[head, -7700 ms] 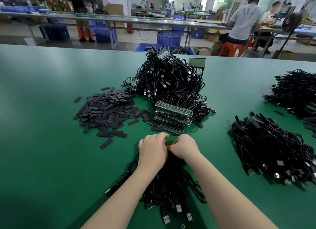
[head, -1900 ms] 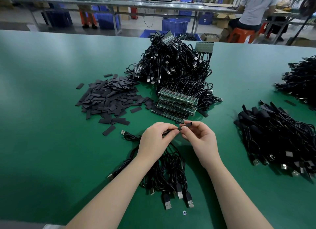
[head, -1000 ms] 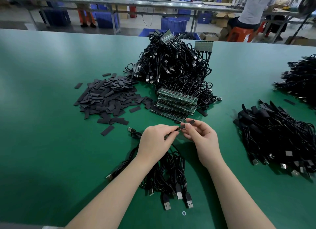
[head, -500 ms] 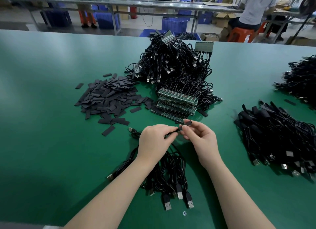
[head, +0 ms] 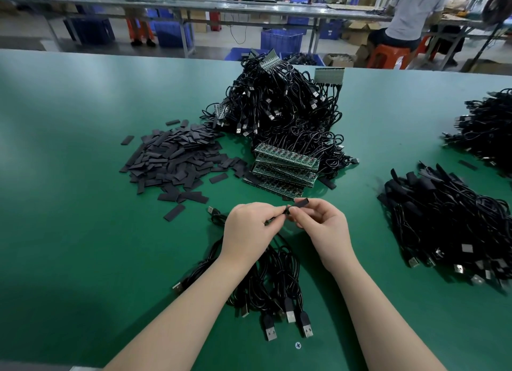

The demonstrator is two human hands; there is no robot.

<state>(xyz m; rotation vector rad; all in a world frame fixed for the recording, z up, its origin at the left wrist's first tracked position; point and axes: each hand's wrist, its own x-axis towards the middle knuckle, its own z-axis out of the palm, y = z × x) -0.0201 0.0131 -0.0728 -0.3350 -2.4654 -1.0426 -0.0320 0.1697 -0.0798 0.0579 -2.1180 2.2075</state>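
Far left, loose sleeves point(head: 177, 160) lie in a flat black heap on the tabletop point(head: 69, 204). Right of them, near centre, the left hand point(head: 250, 226) pinches the tip of a thin black cable point(head: 271, 221), its fingers curled tight on it. The rest of the cable trails down into a small cable bundle point(head: 274, 284) lying under both wrists.

The sleeve point(head: 301, 203) meets that tip, held just above the tabletop. The right hand point(head: 324, 229) pinches it between thumb and forefinger, with the other fingers loosely curled.

Judgement:
- **Sleeve:** light, soft-walled and easily flattened. Hold it by its edges near the mouth so the opening stays clear.
- **Cable:** limp. Grip it close behind the tip or it will buckle.

Behind the hands, green circuit boards point(head: 285, 168) are stacked against a large cable heap point(head: 285, 113). Further right lies a pile of sleeved cables point(head: 448, 226).

The surface is a smooth, matte green mat. The room is a factory floor with long benches, blue crates point(head: 281, 39) and a seated person point(head: 410, 13) at far right.
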